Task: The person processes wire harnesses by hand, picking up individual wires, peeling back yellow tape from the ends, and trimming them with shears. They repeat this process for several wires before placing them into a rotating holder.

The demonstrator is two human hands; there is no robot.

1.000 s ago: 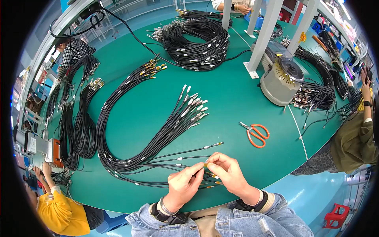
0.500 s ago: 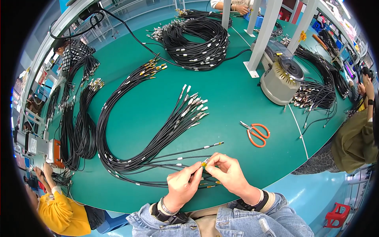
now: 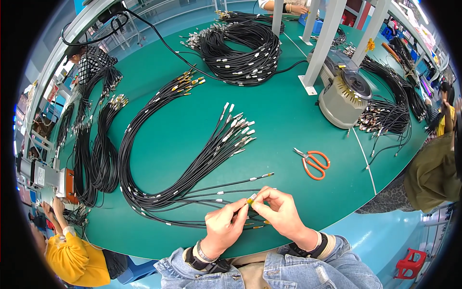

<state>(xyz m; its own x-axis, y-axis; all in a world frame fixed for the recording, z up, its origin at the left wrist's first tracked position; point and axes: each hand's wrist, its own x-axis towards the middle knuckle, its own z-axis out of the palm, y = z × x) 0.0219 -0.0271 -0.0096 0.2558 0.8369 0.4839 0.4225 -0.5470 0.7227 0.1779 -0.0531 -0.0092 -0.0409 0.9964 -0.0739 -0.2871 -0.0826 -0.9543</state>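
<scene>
My left hand pinches a black cable near its end, thumb and forefinger closed on it. The cable end carries yellow tape and a pale, silvery tip. Closed on that same tip is my right hand, with thumb and forefinger together; exactly what lies between those fingers is partly hidden. A bundle of black cables with white labels curves across the green table to the left of my hands. Several loose cable ends fan out beside and under my fingers.
Orange-handled scissors lie open on the green table, right of the cables. A round grey machine stands by metal posts. A large cable coil sits at the back. Co-workers are around the table; a red stool stands lower right.
My hands stay almost in place, still pinching the cable end, with only a slight shift. At the far right, a co-worker's hands and arm have moved.
</scene>
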